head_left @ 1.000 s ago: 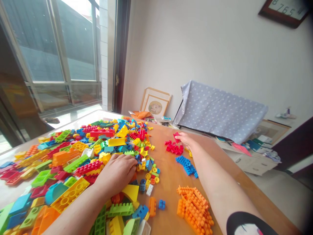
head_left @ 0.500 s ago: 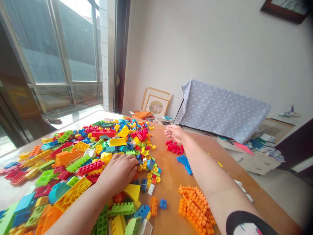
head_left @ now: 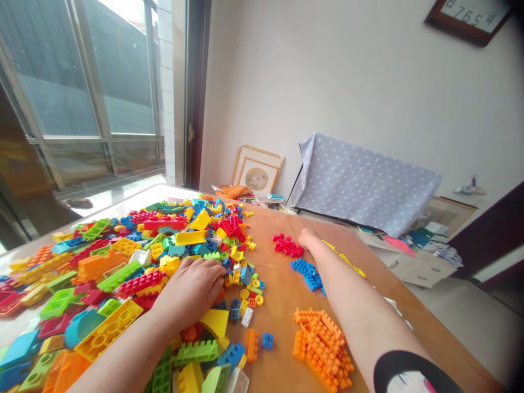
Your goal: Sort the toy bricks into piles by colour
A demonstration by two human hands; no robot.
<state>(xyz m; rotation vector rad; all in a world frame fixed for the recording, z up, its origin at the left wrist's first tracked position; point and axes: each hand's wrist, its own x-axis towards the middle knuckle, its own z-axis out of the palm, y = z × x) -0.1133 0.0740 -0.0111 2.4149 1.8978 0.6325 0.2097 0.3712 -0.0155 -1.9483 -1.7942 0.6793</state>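
Note:
My left hand (head_left: pixel 192 286) lies palm down on the near edge of a big mixed pile of coloured plastic bricks (head_left: pixel 123 256), fingers together and slightly bent over them. My right hand (head_left: pixel 308 239) is stretched far out and rests low on the wooden table (head_left: pixel 282 305), just right of a small pile of red bricks (head_left: pixel 289 246). Its fingers are hidden behind the knuckles. A small pile of blue bricks (head_left: pixel 307 270) lies beside my right forearm. An orange pile (head_left: pixel 321 344) sits nearer to me.
A few yellow bricks (head_left: pixel 347 263) lie right of my arm. Beyond the table's far edge stand a polka-dot cloth cover (head_left: pixel 364 183), picture frames (head_left: pixel 256 174) against the wall and clutter on the floor. A large window (head_left: pixel 82 82) fills the left.
One second ago my right hand pinched a red brick over the red pile. It then rose open and has now dropped to the table beside that pile. My left hand stayed put.

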